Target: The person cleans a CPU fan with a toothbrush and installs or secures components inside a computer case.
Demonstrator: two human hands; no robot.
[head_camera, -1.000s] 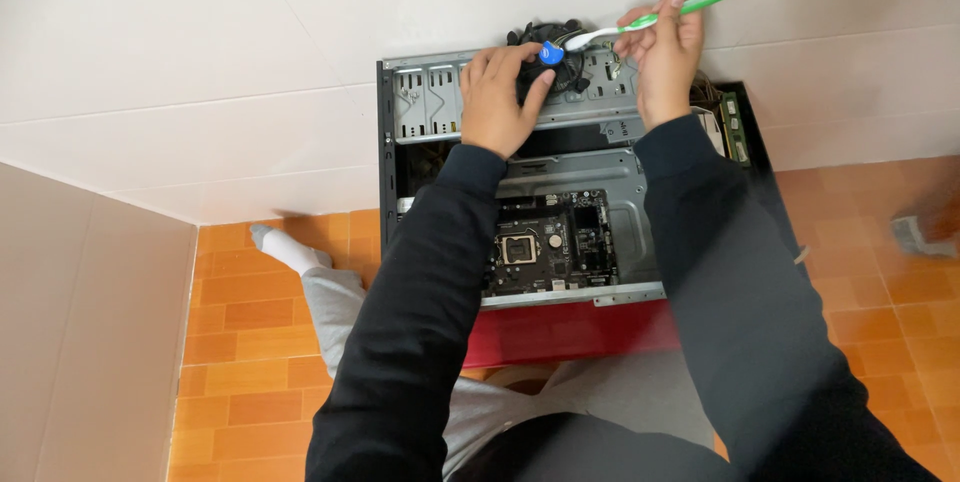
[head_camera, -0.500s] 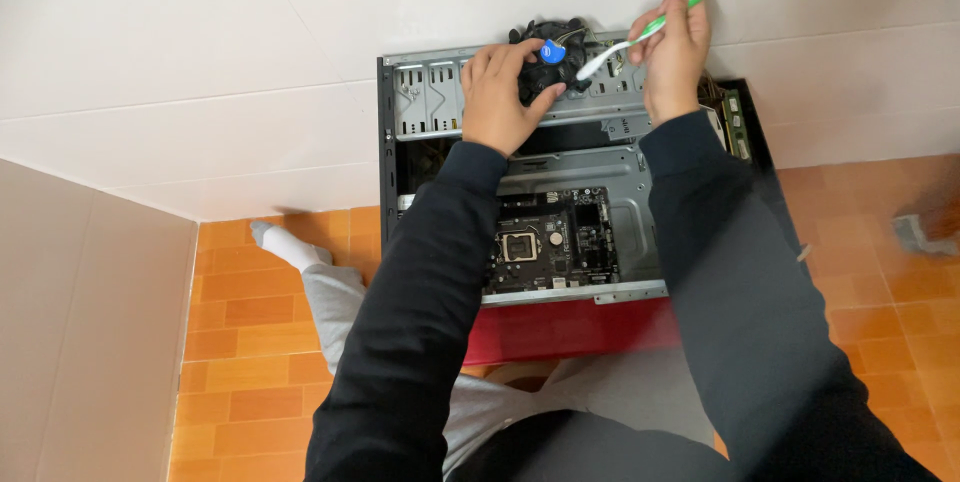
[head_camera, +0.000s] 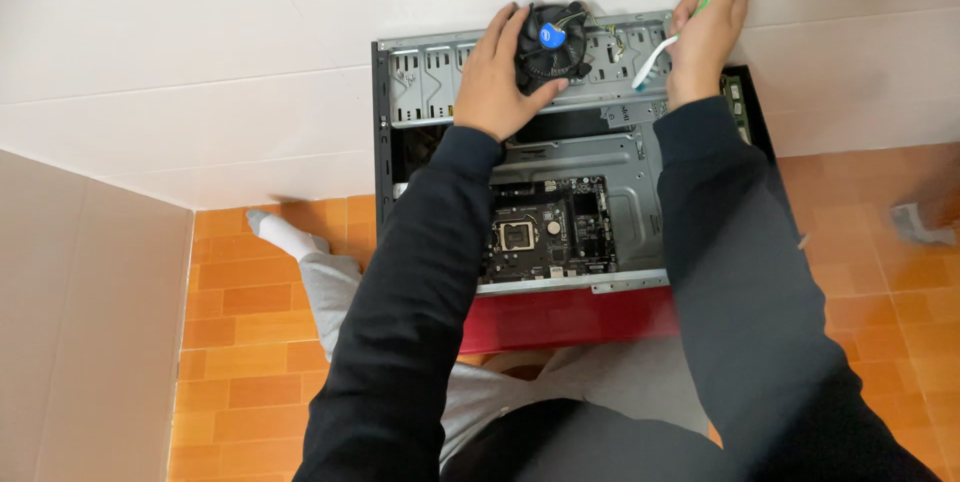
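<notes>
Counts only: two hands were in view, a left hand (head_camera: 497, 82) and a right hand (head_camera: 706, 34). One black cooler fan (head_camera: 551, 44) with one blue round sticker (head_camera: 551, 36) at its hub. One green-handled toothbrush (head_camera: 690, 12). One open computer case (head_camera: 612, 192), with one motherboard (head_camera: 548, 227) inside, carrying one empty processor socket (head_camera: 515, 236). One white sock (head_camera: 285, 235) showed on the orange tiled floor (head_camera: 240, 362). One brown cardboard panel (head_camera: 85, 332) stood at the left.

Both arms in dark sleeves reach far forward. The left hand (head_camera: 497, 77) has curled fingers. The right hand (head_camera: 706, 34) is closed tight.
</notes>
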